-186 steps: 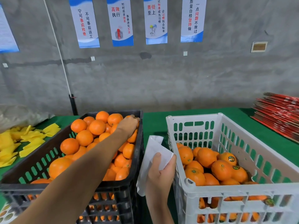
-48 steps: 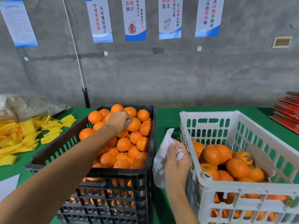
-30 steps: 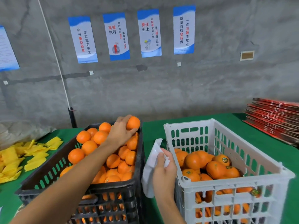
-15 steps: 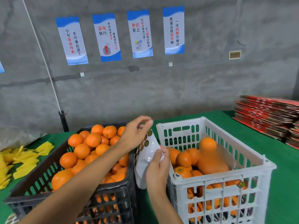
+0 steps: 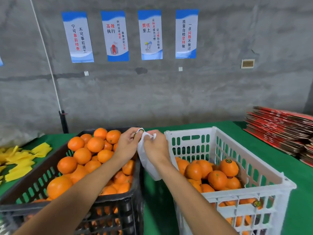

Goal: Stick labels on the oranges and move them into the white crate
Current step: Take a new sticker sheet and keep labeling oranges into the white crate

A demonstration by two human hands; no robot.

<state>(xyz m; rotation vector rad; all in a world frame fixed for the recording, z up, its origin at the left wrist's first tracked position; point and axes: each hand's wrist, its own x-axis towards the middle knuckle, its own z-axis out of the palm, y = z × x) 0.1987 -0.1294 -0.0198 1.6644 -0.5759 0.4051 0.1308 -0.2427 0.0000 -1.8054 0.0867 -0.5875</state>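
A black crate (image 5: pixel 130 199) on the left is piled with unlabelled oranges (image 5: pixel 82 156). To its right stands the white crate (image 5: pixel 264 177), holding several oranges, some with round dark labels (image 5: pixel 229 167). Between the crates, above their near rims, my right hand (image 5: pixel 156 148) grips a white label sheet (image 5: pixel 146 164) that hangs down. My left hand (image 5: pixel 127 144) pinches the sheet's top edge, where a round label shows at my fingertips. Neither hand holds an orange.
Yellow wrappers (image 5: pixel 20 161) lie scattered on the green table (image 5: pixel 301 187) at the far left. A stack of flat red cartons (image 5: pixel 281 129) sits at the back right. A grey concrete wall with blue posters rises behind the table.
My left hand lifted an orange from the black crate and dropped it into the white crate. It then came to the label sheet, which both hands now hold higher, at its top edge.
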